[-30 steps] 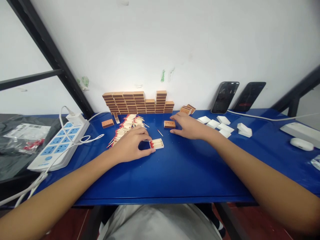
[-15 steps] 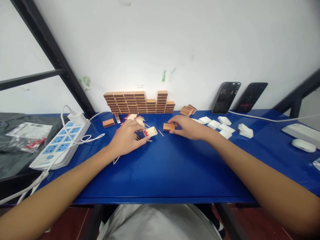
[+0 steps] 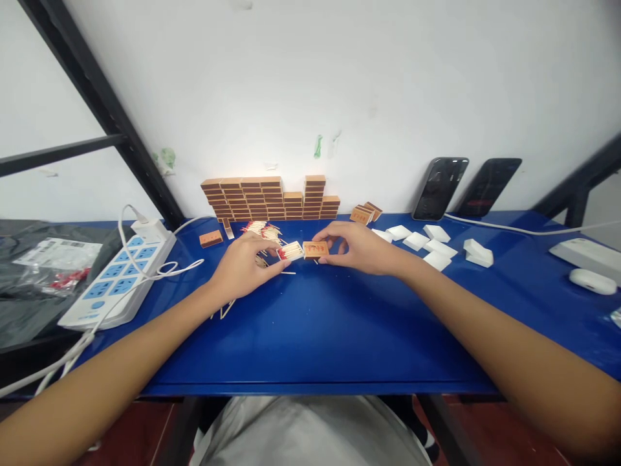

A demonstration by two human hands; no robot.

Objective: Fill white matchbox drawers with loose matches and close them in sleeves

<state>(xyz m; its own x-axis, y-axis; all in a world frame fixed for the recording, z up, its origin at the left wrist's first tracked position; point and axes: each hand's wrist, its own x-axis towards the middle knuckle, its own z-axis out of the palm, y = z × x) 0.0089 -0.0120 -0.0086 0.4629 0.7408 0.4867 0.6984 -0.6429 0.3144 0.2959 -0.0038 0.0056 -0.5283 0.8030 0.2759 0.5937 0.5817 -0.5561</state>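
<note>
Between the thumb and fingers of my left hand (image 3: 246, 264) is a white matchbox tray (image 3: 290, 252) filled with red-headed matches. My right hand (image 3: 358, 248) pinches an orange-brown matchbox sleeve (image 3: 315, 250) by its right end. The sleeve's left end is right beside the tray's right end; whether they touch I cannot tell. Behind my left hand lies a heap of loose matches (image 3: 262, 228), partly hidden by the fingers. A few more matches (image 3: 227, 309) lie below my left wrist.
Stacked matchboxes (image 3: 257, 199) form a wall at the back. Other sleeves (image 3: 363, 213) lean near it, and one matchbox (image 3: 210, 239) lies left. White trays (image 3: 416, 241) are scattered right, before a phone (image 3: 439, 189). A power strip (image 3: 119, 278) with cables stands left.
My right hand has brought the sleeve leftward and off the table, up to the tray's end. My left hand has tilted the tray slightly, still holding it.
</note>
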